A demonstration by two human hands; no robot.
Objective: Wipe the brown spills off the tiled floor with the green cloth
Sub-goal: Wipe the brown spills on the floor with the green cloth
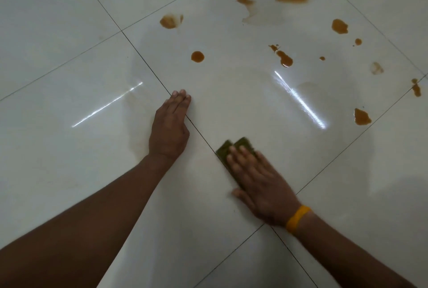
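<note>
Head view: the right hand [259, 179] presses flat on the green cloth [234, 151], fingers spread. Just left of the cloth, the left hand [170, 125] lies open and empty, bracing. The brown spills [284, 58] sit well beyond the cloth, so long, firm strokes outward should reach them.

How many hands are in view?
2: the left hand flat on the floor, the right hand flat on the cloth. None look hidden.
</note>
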